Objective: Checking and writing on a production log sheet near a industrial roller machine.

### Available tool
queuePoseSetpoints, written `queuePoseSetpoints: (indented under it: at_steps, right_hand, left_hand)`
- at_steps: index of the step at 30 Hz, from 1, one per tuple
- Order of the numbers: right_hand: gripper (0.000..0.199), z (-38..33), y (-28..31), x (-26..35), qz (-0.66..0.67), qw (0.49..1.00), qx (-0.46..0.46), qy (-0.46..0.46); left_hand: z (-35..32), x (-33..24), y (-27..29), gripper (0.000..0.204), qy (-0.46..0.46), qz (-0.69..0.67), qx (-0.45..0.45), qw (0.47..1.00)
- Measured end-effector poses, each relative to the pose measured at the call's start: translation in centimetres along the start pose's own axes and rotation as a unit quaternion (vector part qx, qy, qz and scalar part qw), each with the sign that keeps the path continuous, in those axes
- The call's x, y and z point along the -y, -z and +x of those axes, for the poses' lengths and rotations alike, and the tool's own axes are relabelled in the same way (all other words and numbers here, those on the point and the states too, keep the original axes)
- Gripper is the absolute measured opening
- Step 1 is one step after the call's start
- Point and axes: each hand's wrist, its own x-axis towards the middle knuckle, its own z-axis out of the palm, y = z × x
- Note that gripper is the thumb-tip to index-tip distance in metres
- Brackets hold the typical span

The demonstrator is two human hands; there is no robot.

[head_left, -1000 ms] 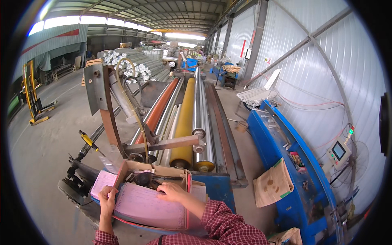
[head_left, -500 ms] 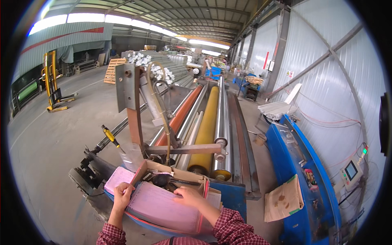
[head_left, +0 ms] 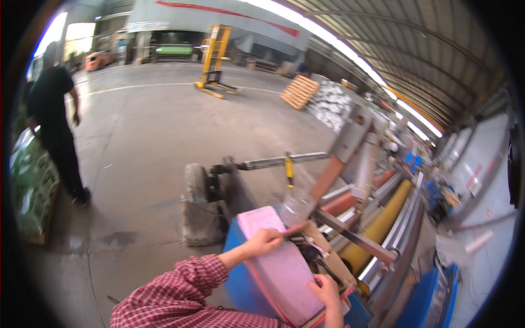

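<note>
A stack of pink printed sheets [head_left: 281, 276] lies in front of me on a blue stand [head_left: 236, 273], with red edging along its side. My left hand [head_left: 265, 241] is closed at the far left edge of the stack, its fingers curled; what they grip is hidden. My right hand [head_left: 327, 290] rests at the right side of the sheets, fingertips lying on the paper. A smaller pink pad [head_left: 261, 220] sits just beyond my left hand. Behind the sheets stands an open cardboard box [head_left: 314, 232] with dark tools and small parts in it, somewhat blurred.
Beyond the box runs a roller machine with a yellow roller [head_left: 383, 221] and a steel upright [head_left: 328, 177]. A yellow-handled screwdriver [head_left: 289, 170] hangs by a metal bar. A person in dark clothes [head_left: 54, 117] is at the left. A yellow lift truck [head_left: 214, 60] stands farther off.
My view has swung left and tilted, so the machine appears farther right and a person shows at left. Both hands remain at the pink sheets; the left forearm now reaches across from the lower left.
</note>
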Motion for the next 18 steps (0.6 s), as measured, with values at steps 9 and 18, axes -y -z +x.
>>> queuePoseSetpoints:
  at_steps: [9, 18]
  right_hand:
    - [0.03, -0.5, 1.9, 2.3, -0.018, 0.998, 0.056, -0.025]
    - [0.025, -0.1, 0.9, 0.1, -0.017, 0.999, 0.035, -0.013]
  left_hand:
    - [0.1, 0.3, -1.2, 0.014, -0.063, -0.023, -0.081, 0.994]
    - [0.3, 0.3, -1.4, 0.015, -0.05, -0.033, -0.077, 0.995]
